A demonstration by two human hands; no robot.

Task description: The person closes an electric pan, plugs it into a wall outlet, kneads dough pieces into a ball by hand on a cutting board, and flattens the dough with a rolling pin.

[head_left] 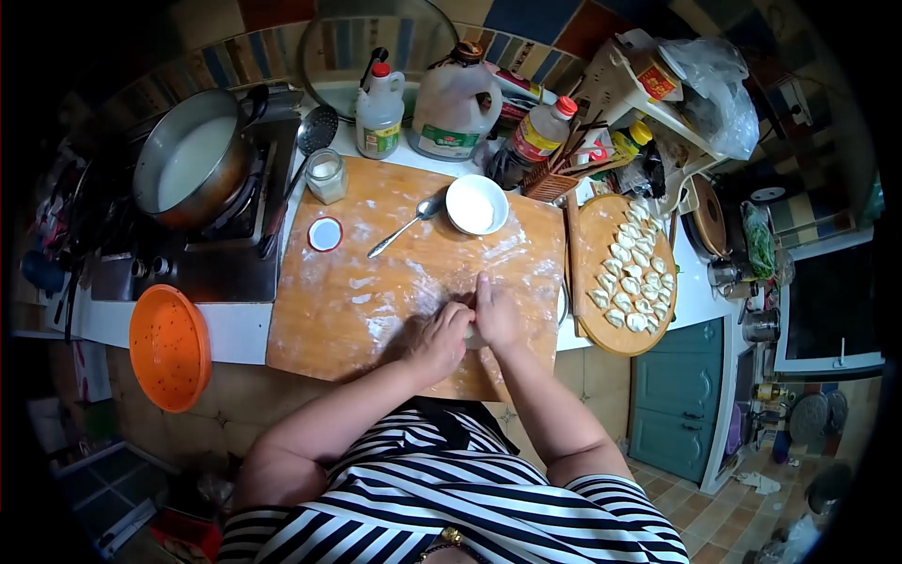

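Both my hands meet over the front part of a floured wooden board. The fingers of my left hand curl round a small pale piece of dough, mostly hidden between the hands. My right hand presses against it from the right, thumb pointing away from me. Farther back on the board stand a white bowl of white powder and a metal spoon. A jar and its lid are at the board's left side.
On the right, a round board holds several dumplings. A pot of cloudy liquid sits on the stove at left, with an orange colander in front. Bottles and a shelf rack line the back.
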